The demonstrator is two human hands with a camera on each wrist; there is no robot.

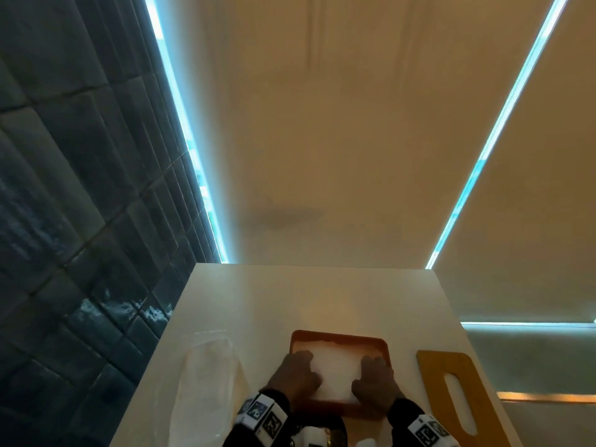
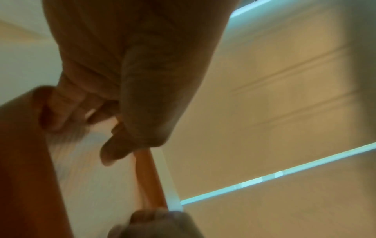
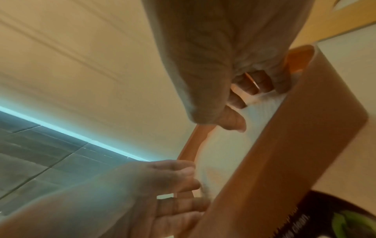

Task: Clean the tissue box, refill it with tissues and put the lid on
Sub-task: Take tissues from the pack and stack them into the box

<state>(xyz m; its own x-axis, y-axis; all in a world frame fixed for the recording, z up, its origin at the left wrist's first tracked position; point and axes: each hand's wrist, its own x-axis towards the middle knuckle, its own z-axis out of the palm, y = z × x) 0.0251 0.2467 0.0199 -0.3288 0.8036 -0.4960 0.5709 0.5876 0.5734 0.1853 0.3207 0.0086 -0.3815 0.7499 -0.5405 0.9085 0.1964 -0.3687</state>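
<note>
We are holding the tissues (image 1: 335, 371) inside the tissue box (image 1: 338, 336), our left hand (image 1: 295, 377) and right hand (image 1: 374, 382) curling round the stack's ends. The lid (image 1: 451, 366) is lying to the right of the right hand.

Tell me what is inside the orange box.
A white stack of tissues sits in the tissue box, with the left hand and right hand gripping its ends. The box floor beneath is covered, so it cannot be seen.

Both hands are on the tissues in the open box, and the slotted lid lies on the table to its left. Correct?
Not quite. The head view shows the slotted lid on the table to the right of the box; a clear wrapper lies to its left. Left hand and right hand are on the tissues.
</note>
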